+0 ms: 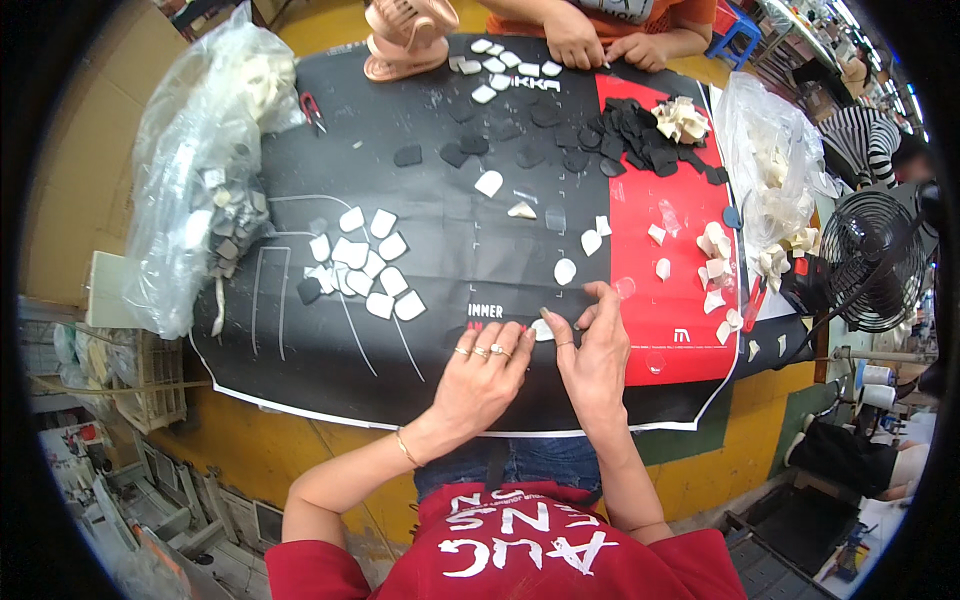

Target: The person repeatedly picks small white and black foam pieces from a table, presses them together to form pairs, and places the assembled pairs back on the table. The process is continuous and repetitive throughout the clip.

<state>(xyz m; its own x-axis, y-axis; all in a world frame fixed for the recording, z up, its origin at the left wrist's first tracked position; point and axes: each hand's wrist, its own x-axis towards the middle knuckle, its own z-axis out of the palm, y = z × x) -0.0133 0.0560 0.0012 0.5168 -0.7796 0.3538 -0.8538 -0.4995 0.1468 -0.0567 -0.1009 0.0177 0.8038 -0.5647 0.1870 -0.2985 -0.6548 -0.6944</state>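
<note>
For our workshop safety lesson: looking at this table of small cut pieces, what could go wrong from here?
1. The fan beside the table could blow light white pieces off the near edge.
2. Both hands, left hand and right hand, crowd one small white piece; it may slip.
3. The black pieces could mix with the white ones.

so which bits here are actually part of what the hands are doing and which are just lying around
In use:
- left hand
- right hand
- small white piece between them
- white pieces pile

Lying about:
- black pieces
- plastic bag
- black fan
- pink fan
</note>
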